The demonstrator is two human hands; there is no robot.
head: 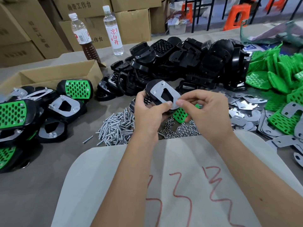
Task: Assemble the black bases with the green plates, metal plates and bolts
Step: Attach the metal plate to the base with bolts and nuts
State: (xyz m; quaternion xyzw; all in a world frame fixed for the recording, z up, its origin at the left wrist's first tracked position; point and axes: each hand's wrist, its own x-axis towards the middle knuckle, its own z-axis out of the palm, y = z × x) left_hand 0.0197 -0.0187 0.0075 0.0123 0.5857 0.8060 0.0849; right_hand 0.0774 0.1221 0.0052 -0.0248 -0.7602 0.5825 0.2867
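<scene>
1. A left hand point(150, 110) grips a black base point(151, 89) above the middle of the tabletop point(41, 185); a metal plate point(165, 92) lies on the base.
2. The right hand point(208, 112) has its fingers point(181, 103) pinched on the plate's near edge.
3. Bolts point(114, 128) and nuts point(182, 130) lie heaped just below the hands.
4. Loose black bases point(188, 58) pile up behind; green plates point(278, 79) crowd the right; finished units point(24, 115) the left.
5. A white sheet point(164, 185) covers the near edge.

Finished assemblies point(29, 115) lie to my left, before an open carton point(54, 76). Bolts point(114, 126) and nuts point(180, 130) sit just ahead; loose bases point(180, 56) behind them, metal plates point(246, 104) to my right
</scene>
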